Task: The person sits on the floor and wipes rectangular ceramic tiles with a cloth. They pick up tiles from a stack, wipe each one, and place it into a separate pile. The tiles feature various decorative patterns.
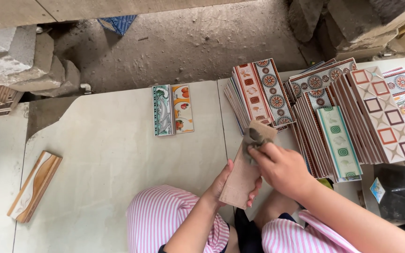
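Fingers: left hand (pixel 225 180) clasps plain tile (pixel 246 166) from beneath; right hand (pixel 282 168) pinches grey cloth (pixel 255 137) on its upper end. Leaning patterned tile stacks (pixel 348 122) crowd right; two loose tiles (pixel 173 109) ahead; bare floor (pixel 104 154) left.

We see the tile (pixel 243 173) upright over the lap, left hand (pixel 222 180) under its lower end, right hand (pixel 282 168) pressing a cloth (pixel 254 137) on its upper end. Behind it the tile stack (pixel 258 91) leans on the slab (pixel 118 154); more stacks (pixel 352 122) stand right. Two tiles (pixel 173 109) lie flat further left, one tile (pixel 34 186) at far left.
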